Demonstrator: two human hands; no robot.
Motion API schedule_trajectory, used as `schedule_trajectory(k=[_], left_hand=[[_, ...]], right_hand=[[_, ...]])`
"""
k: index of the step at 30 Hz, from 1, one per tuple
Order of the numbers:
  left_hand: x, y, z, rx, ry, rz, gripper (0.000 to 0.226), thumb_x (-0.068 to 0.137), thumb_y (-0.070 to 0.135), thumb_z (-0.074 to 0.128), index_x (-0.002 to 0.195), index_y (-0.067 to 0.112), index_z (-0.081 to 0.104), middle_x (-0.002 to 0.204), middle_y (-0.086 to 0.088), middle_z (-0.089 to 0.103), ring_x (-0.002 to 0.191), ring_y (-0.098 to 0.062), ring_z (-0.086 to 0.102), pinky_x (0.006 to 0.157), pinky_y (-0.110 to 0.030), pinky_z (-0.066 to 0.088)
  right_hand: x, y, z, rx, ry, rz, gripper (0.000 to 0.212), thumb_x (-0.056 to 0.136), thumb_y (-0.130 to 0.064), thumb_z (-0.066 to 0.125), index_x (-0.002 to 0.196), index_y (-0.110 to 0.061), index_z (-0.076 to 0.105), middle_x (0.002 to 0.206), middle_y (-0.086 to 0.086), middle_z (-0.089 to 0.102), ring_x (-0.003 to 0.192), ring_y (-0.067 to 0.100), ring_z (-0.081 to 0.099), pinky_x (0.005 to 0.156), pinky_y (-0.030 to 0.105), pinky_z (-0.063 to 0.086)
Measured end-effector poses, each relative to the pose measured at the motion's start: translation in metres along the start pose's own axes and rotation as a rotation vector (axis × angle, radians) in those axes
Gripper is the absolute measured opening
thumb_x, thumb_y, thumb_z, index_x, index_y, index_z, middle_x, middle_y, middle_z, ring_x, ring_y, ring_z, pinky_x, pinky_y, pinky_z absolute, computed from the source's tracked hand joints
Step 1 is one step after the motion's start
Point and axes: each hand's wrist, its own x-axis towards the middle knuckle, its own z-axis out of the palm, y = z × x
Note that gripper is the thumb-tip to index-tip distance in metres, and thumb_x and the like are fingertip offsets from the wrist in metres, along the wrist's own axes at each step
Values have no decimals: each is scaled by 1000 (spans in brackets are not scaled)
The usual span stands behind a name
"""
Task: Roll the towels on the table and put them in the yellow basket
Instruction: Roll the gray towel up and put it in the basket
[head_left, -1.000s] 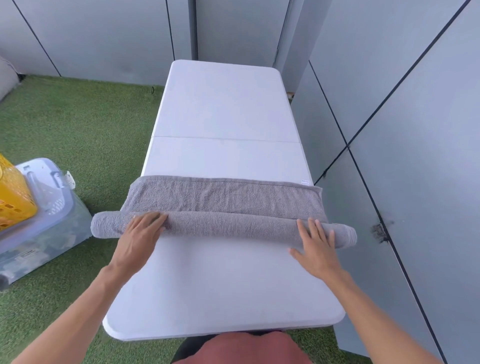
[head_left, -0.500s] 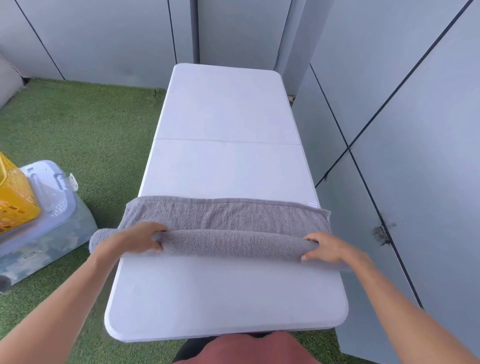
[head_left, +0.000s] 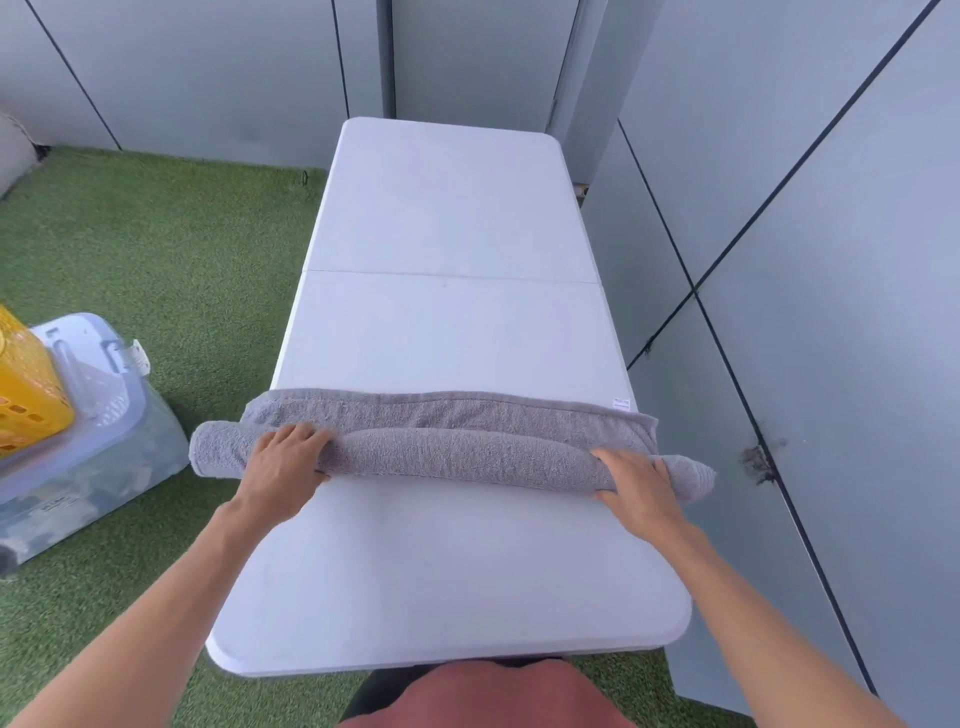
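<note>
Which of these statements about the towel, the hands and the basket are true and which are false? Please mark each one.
1. Both hands grip the grey towel, the left hand and the right hand near opposite ends of the roll. True.
2. The towel is rolled up completely. False: a flat strip remains unrolled beyond the roll.
3. The yellow basket stands on the white table. False: it sits off the table, at the left edge of the view, on a grey bin.
4. The towel's ends stick out past the table's sides. True.
</note>
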Motion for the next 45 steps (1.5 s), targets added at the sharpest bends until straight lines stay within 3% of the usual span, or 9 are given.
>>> schedule_trajectory(k=[6,9,12,17,23,30,34,39,45], left_hand=[[7,-12,-28,-120,-586,-4,53,84,33,71,132,21,52,133,3,55,121,-18,50,97,-25,37],[1,-20,-17,-304,-302,-58,43,89,28,64,131,19,55,127,-3,56,118,-24,53,99,-31,38],[-11,-18,-7,-296,17,-36,43,91,37,61,131,21,56,126,0,58,118,-26,53,101,-38,37],[-23,-10,3,-124,-27,70,68,80,39,73,139,18,47,134,-2,55,128,-26,47,110,-39,29],[-13,-13,-21,-284,-544,-16,41,80,42,73,113,20,62,106,2,67,101,-19,59,87,-30,44],[-35,-19,17,-310,105,-110,56,83,61,60,124,22,59,115,2,59,114,-21,53,112,-46,21],[-51,-31,27,-246,110,52,77,78,69,45,136,20,50,120,3,51,115,-20,49,113,-46,23],[-41,-10,25,-240,217,-105,45,78,29,77,117,11,64,103,-13,47,85,-36,46,75,-51,49],[-29,53,4,-337,48,-435,38,88,45,61,85,8,58,85,-10,48,85,-39,56,67,-38,39]], right_hand=[[3,21,-30,339,-539,56,56,73,-29,81,124,-25,58,122,-5,58,115,14,54,91,24,41],[-3,23,-20,482,-228,80,47,80,-33,75,123,-34,56,125,-9,56,119,16,54,97,32,44],[-11,19,-9,305,55,-12,48,87,-50,61,132,-38,48,135,-15,47,131,12,41,114,44,23],[-17,5,-1,-76,-64,-46,67,85,-45,64,143,-33,33,137,-12,45,134,14,34,113,42,18],[-8,12,-30,320,-483,26,31,76,-35,76,103,-34,60,104,-10,63,96,12,59,85,30,47],[-27,5,0,196,237,190,53,91,-54,50,137,-27,47,143,1,42,137,22,31,112,41,20],[-35,14,8,10,15,65,74,90,-56,52,151,-30,20,155,-3,22,146,18,10,117,45,1],[-25,6,6,-40,132,140,45,94,-38,53,135,-22,44,122,3,60,118,27,51,99,43,33],[-17,-60,11,163,135,426,36,99,-45,37,107,-11,47,107,13,64,101,35,59,80,44,43]])
